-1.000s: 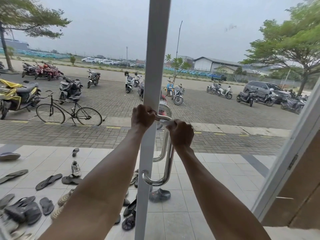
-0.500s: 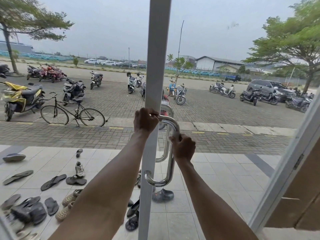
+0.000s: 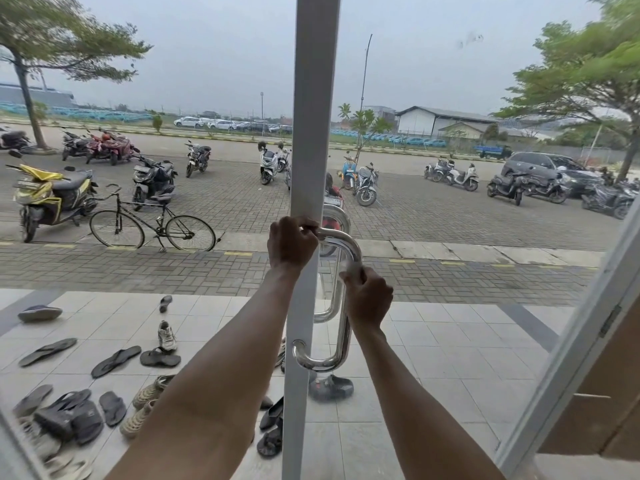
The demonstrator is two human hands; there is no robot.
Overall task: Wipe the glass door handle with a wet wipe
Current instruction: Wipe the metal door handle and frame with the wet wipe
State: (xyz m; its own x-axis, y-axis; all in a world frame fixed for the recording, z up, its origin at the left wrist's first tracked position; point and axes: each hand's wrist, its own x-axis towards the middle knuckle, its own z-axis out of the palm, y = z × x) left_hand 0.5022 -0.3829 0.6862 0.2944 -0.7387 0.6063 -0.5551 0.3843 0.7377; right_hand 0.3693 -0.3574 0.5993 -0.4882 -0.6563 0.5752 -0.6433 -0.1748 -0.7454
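Our right hand point(image 3: 369, 297) is curled tight round the upright bar of the door handle point(image 3: 344, 336), just under its top bend. A sliver of white at the fingers may be the wet wipe, too small to confirm. Our left hand point(image 3: 292, 242) is closed on the handle's top mount at the white door frame point(image 3: 308, 133), steadying it.

Change: a second ago the right hand sat up at the top bend, close to the left; now it is lower on the bar, at about 5 o'clock from the left hand. We judge the wipe stroke is running downward, top bend done, most of the bar and the bottom curve left.

Handle sits dead centre, bottom mount at 6 o'clock from the right hand. A second handle point(image 3: 332, 289) shows behind the glass. Outside: sandals and shoes point(image 3: 117, 360) at 8 o'clock, bicycle point(image 3: 152, 225) at 9, parked scooters point(image 3: 52, 197) beyond. Nothing blocks the bar below.
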